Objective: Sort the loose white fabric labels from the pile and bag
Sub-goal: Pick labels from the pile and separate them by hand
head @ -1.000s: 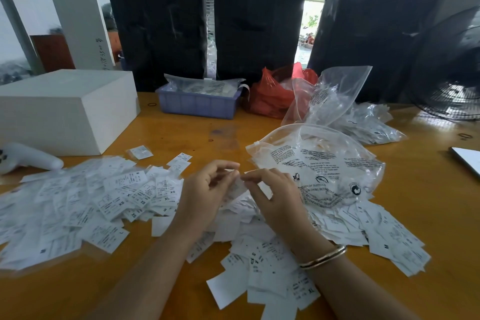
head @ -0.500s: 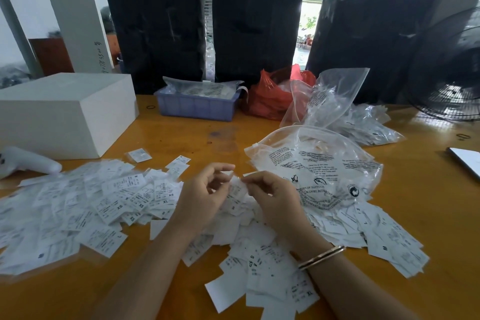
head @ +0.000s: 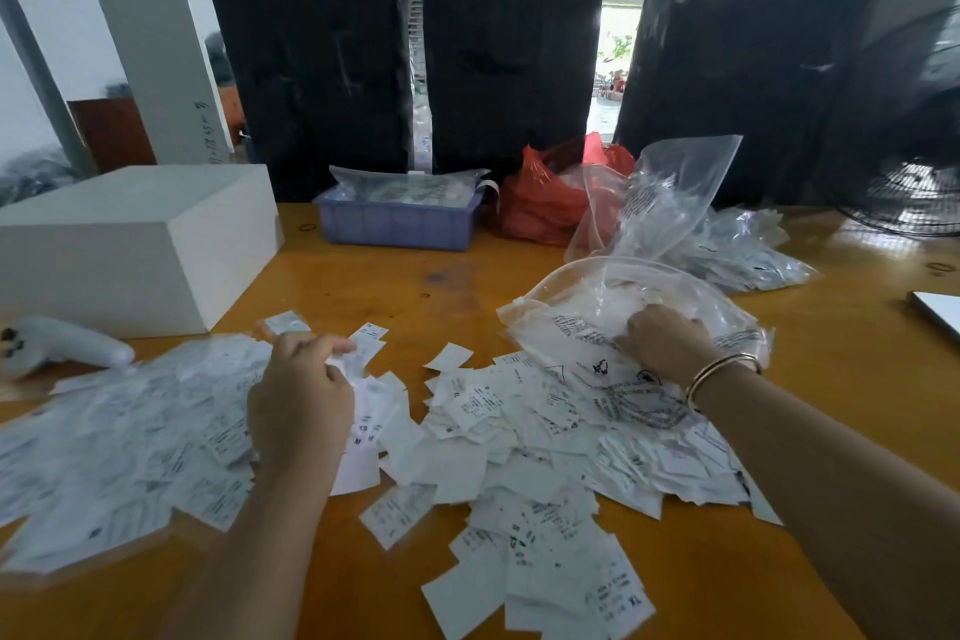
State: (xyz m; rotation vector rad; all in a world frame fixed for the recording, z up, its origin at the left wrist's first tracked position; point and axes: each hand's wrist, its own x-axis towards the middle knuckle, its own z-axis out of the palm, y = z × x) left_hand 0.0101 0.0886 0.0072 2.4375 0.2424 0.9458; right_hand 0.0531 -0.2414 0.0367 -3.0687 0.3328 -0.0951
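The left hand [head: 301, 400], left of the frame's centre, has its fingers curled round a white label [head: 358, 353] pinched at the fingertips, above the right edge of the spread of labels [head: 130, 437] that fills the left side of the wooden table [head: 395, 286]. The right hand [head: 667, 340], right of centre, rests with curled fingers on the clear printed bag [head: 597, 322]; whether it grips the plastic or only presses on it cannot be told. The loose pile [head: 519, 442] lies between the two hands and runs down toward the lower middle of the frame, with the bag lying on its upper right edge. So the pinched label sits just above and beside the left spread, well apart from the bag, and the left hand is the nearer one to that spread; the right hand is the nearer to the bag and the pile's right half. Judging from this, the left hand's short drop leftward is what the next placing turns on.
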